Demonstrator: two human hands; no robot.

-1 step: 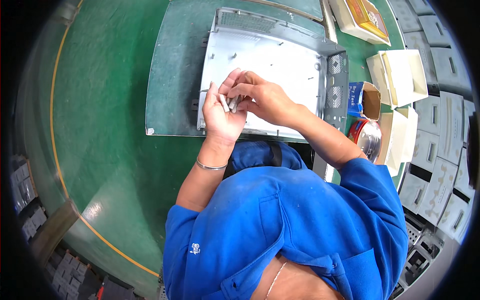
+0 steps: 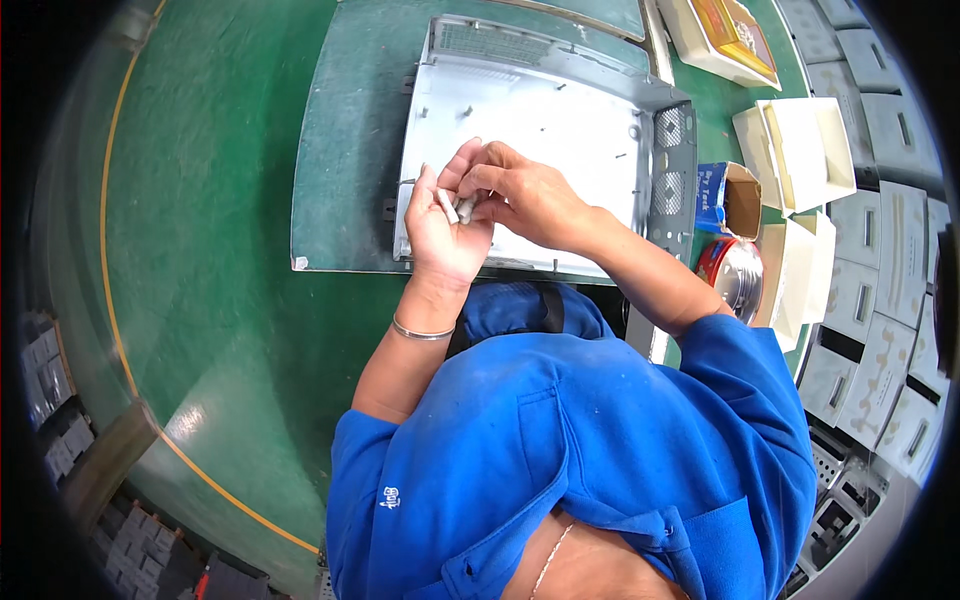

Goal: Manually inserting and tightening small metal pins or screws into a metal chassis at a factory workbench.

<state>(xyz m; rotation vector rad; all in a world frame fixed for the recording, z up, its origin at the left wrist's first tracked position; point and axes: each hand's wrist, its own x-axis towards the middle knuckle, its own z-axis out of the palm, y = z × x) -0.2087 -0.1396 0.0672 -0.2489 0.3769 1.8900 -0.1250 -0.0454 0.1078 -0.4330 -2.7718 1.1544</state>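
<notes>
Palm up and cupped, my left hand [image 2: 447,245] holds several small pale cylindrical pieces [image 2: 448,207]. Over that palm, my right hand [image 2: 540,203] has its thumb and fingers pinched together at one of the pieces. My fingers hide part of the little pile. Both hands are above the near left part of a shallow metal chassis [image 2: 570,130]. Short posts stand up from its bright floor, and its right wall [image 2: 672,165] has perforated panels.
The chassis sits on a green-topped table [image 2: 340,180]. Along its right side are a blue cardboard box [image 2: 711,198], a round red tin [image 2: 741,280] and cream plastic bins [image 2: 838,150]. Boxes [image 2: 868,215] are stacked farther right. A yellow line [image 2: 112,250] crosses the green floor at left.
My right fingertips have shifted slightly over the pieces, and fewer of them show. The left hand and the chassis stay where they were.
</notes>
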